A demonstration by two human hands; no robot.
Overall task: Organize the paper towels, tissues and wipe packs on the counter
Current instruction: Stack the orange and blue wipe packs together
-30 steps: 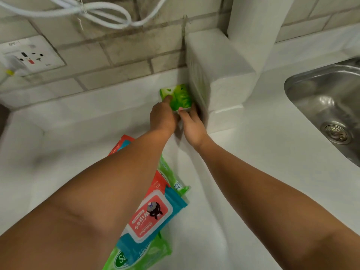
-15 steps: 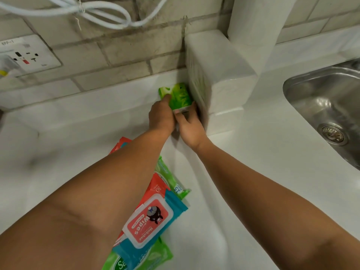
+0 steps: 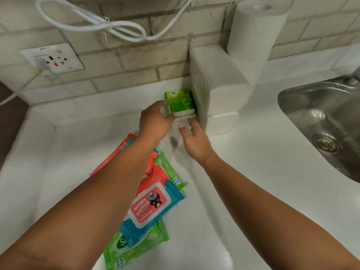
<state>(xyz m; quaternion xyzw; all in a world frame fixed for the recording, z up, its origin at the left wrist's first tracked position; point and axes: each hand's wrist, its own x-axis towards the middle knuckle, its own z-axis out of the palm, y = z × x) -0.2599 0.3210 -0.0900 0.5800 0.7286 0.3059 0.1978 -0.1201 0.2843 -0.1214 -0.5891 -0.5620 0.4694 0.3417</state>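
Reaching toward the back of the white counter, both bare hands sit close to a small green-and-white tissue pack in the head view, the only view here. That pack stands against the low white ledge at the foot of the brick wall, touching the left face of a larger white wrapped tissue bundle. Behind the bundle a white paper towel roll stands upright against the wall.

The left hand rests at the small pack's lower left corner, fingers curled, fingertips touching its side – a light contact rather than a full grasp. The right hand is just below the pack with fingers loosely spread and nothing in it; whether a fingertip touches the pack's bottom edge cannot be told.

Nearer the camera, under the left forearm, wipe packs lie in a loose overlapping heap on the counter: a blue-and-red flat wipes pack with a white flip lid on top, a red pack partly hidden beneath the arm, a narrow green pack (marked 15) poking out to the right, and a wide green soft pack at the bottom.

A stainless steel sink is set into the counter at the right – well apart from the packs. A white wall socket and a looped white cable are on the brick wall at upper left.
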